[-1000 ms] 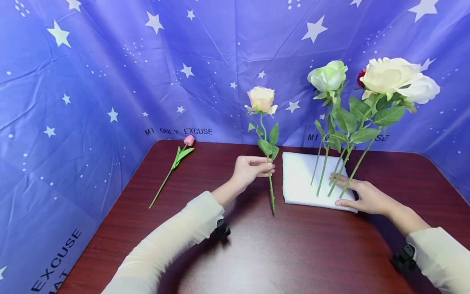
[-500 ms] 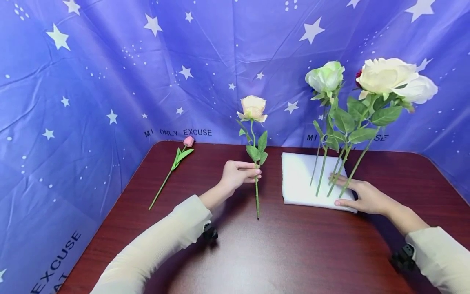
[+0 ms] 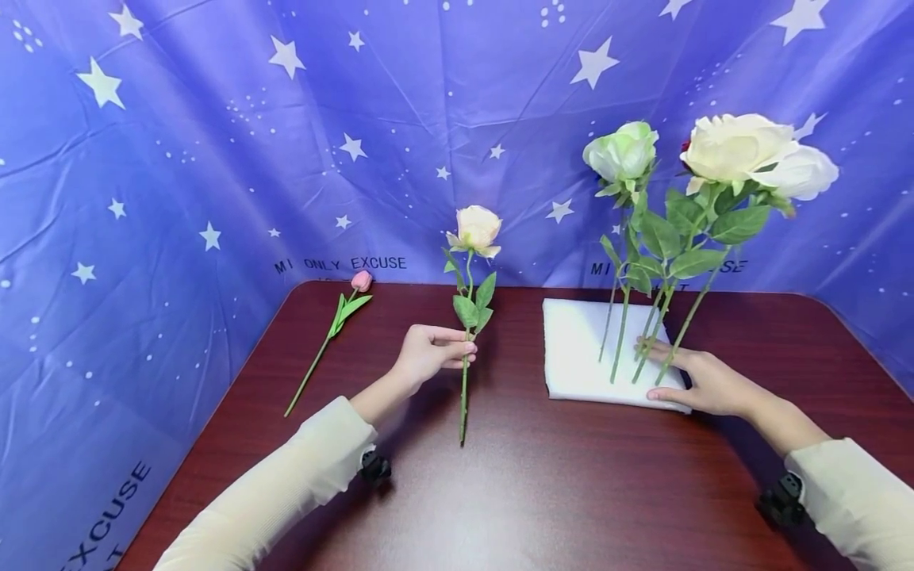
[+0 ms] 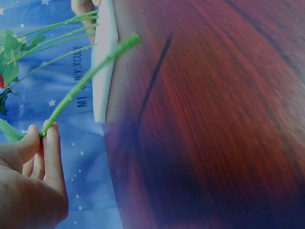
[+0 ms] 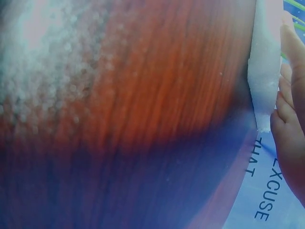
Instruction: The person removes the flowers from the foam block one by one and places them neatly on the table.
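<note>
My left hand (image 3: pixel 432 353) pinches the stem of a pale peach rose (image 3: pixel 477 228) just below its leaves, holding it nearly upright. In the left wrist view the bare stem (image 4: pixel 81 88) runs on past the fingertips, with its shadow lying apart from it on the table. To the right, a white foam block (image 3: pixel 578 341) has several flower stems stuck upright in it. My right hand (image 3: pixel 707 381) rests on the block's right part, thumb and fingers spread to either side of the stems. In the right wrist view, the hand (image 5: pixel 293 105) lies along the foam (image 5: pixel 266 62).
A pink tulip (image 3: pixel 362 281) lies on the dark red wooden table (image 3: pixel 514 484) at the left. Above the foam stand a pale green rose (image 3: pixel 623 151), a big cream rose (image 3: pixel 739 147) and a white bloom (image 3: pixel 803 170). A blue star-printed curtain (image 3: pixel 400 95) closes off the back and sides.
My left hand has moved left and nearer, carrying the peach rose lower and away from the foam block. My right hand has stayed on the foam. The view has shifted slightly.
</note>
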The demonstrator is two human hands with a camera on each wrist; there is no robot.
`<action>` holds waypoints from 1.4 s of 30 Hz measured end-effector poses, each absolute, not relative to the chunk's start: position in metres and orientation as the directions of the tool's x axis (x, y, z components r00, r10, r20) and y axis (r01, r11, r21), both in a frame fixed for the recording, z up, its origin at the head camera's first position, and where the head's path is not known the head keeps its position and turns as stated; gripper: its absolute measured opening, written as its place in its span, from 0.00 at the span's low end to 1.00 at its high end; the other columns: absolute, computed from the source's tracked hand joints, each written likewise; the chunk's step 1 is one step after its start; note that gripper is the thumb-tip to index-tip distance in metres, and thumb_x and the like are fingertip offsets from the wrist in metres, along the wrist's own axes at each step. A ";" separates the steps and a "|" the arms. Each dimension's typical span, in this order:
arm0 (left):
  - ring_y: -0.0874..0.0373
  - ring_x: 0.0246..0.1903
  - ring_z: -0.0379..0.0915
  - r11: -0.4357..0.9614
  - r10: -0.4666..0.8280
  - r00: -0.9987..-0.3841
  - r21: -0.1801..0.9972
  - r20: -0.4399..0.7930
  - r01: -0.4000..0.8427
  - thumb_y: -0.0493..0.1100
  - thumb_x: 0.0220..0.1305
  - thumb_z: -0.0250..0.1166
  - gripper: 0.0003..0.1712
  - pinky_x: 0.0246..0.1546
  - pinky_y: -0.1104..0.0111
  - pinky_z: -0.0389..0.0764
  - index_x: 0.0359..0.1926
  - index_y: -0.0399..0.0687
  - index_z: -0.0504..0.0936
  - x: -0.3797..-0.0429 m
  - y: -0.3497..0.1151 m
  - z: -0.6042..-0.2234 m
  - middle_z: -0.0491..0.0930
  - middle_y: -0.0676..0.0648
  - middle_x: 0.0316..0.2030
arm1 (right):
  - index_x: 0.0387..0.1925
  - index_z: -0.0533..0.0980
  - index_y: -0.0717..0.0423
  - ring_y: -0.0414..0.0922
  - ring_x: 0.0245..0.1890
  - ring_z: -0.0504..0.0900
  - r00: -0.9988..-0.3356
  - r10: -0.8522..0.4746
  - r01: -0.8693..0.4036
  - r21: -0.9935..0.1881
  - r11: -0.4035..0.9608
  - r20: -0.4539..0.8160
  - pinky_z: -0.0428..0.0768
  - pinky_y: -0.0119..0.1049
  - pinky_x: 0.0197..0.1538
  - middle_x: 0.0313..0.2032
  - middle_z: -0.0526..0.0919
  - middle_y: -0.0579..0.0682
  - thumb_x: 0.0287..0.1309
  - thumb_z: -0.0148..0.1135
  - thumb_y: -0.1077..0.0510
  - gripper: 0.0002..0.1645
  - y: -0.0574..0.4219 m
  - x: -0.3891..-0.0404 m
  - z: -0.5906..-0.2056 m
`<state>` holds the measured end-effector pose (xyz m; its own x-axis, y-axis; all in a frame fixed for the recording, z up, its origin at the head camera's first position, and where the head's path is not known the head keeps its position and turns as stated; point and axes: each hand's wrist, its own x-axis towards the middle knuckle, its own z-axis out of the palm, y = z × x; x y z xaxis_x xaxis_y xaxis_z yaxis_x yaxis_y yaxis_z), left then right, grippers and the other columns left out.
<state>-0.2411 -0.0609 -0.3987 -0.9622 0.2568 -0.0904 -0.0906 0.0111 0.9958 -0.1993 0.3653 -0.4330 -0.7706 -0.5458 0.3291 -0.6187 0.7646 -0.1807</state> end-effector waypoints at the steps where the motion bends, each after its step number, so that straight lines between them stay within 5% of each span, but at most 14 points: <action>1: 0.64 0.23 0.84 0.019 0.256 -0.962 0.995 -0.096 -0.094 0.25 0.55 0.66 0.19 0.35 0.66 0.88 0.48 0.20 0.78 -0.241 -0.064 -0.399 0.81 0.25 0.40 | 0.60 0.74 0.58 0.53 0.57 0.75 -0.772 -0.546 -0.618 -0.181 0.765 0.327 0.47 0.00 0.57 0.58 0.78 0.62 0.43 0.76 0.47 0.42 0.365 -0.199 -0.433; 9: 0.65 0.22 0.83 0.060 0.226 -0.968 0.993 -0.111 -0.100 0.25 0.55 0.66 0.19 0.31 0.70 0.88 0.48 0.18 0.77 -0.238 -0.092 -0.403 0.86 0.31 0.34 | 0.60 0.73 0.60 0.61 0.53 0.78 -0.777 -0.547 -0.616 -0.194 0.764 0.312 0.48 0.00 0.56 0.58 0.78 0.63 0.44 0.76 0.47 0.42 0.363 -0.199 -0.432; 25: 0.65 0.22 0.83 0.170 0.174 -0.965 0.972 -0.194 -0.164 0.27 0.58 0.65 0.21 0.30 0.72 0.87 0.51 0.17 0.75 -0.250 -0.146 -0.411 0.86 0.49 0.24 | 0.60 0.74 0.59 0.62 0.53 0.78 -0.780 -0.542 -0.612 -0.201 0.765 0.313 0.48 0.00 0.56 0.58 0.79 0.63 0.44 0.76 0.47 0.42 0.364 -0.198 -0.433; 42: 0.67 0.22 0.82 0.291 0.094 -0.943 0.914 -0.320 -0.281 0.29 0.60 0.64 0.22 0.28 0.74 0.87 0.53 0.18 0.73 -0.271 -0.196 -0.413 0.84 0.53 0.21 | 0.60 0.74 0.60 0.61 0.54 0.79 -0.791 -0.533 -0.599 -0.202 0.775 0.301 0.53 0.02 0.55 0.58 0.78 0.63 0.44 0.75 0.47 0.42 0.364 -0.198 -0.431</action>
